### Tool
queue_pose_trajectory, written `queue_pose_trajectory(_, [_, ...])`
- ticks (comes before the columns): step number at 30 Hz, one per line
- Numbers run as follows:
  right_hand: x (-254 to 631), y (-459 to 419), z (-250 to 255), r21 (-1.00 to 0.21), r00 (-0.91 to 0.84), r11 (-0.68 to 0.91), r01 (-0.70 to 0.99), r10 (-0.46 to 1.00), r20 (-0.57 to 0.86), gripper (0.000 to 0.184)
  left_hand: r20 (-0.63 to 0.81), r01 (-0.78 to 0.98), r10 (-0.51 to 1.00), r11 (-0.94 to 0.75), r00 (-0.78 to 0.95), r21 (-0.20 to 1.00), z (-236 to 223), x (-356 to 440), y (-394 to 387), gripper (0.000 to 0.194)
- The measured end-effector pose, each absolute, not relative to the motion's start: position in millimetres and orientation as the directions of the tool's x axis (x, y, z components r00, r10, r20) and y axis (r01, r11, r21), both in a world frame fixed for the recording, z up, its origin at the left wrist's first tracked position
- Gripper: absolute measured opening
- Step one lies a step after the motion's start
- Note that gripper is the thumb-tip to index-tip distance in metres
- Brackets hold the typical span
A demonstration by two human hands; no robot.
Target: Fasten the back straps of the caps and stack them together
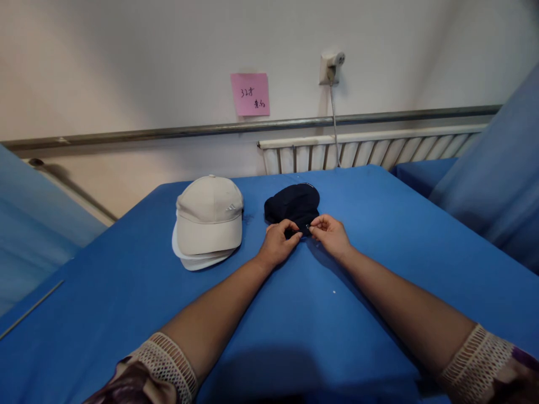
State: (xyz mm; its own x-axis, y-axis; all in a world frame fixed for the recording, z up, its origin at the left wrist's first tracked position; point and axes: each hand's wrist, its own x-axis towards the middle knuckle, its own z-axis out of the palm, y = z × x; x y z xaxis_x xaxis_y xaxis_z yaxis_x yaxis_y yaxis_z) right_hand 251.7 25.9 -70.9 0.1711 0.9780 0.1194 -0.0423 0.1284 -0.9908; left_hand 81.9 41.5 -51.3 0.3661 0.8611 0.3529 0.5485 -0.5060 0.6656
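Note:
A black cap (pixel 292 203) lies on the blue table cover (pixel 357 196), its brim pointing away and to the right. My left hand (pixel 278 242) pinches the near edge of the cap, at the strap end, between thumb and fingers. Close beside it, my right hand (pixel 330 234) pinches the same strap near a small shiny buckle. To the left of the black cap sits a beige cap (pixel 210 210) with a small stripe logo, stacked over a white cap (pixel 196 262) of which only the brim shows.
A thin rod (pixel 31 310) lies at the left edge. Behind the table run a metal rail (pixel 168 133) and a white radiator (pixel 370 150). A plugged cable (pixel 334 112) hangs from the wall socket. Blue curtains (pixel 497 163) flank both sides. A pink note (pixel 250 94) is on the wall.

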Motion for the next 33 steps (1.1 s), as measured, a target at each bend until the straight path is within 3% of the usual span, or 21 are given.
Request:
queue_pose_trajectory(8, [252.4,24.8,-68.3,-0.993,0.185,0.113,-0.035,0.977,0.105,0.023,0.337,0.546,0.873,-0.485,0.354,0.683,-52.0,80.5,43.5,0.014])
queue_pose_trajectory(16, [256.2,26.1,-67.8,-0.994,0.219,0.096,-0.047,0.972,0.084,0.024,0.282,0.408,0.88,-0.434,0.381,0.803,-50.4,79.2,43.6,0.016])
queue_pose_trajectory(21, [256.1,25.7,-67.5,-0.997,0.2,0.065,-0.045,0.978,0.054,0.024,0.285,0.343,0.911,-0.381,0.299,0.859,-53.8,79.7,46.5,0.017])
queue_pose_trajectory(33, [258.7,20.8,-61.5,-0.919,0.234,-0.136,-0.37,0.944,-0.234,0.012,0.278,0.303,0.928,-0.347,0.247,0.888,-57.2,78.1,49.5,0.016])
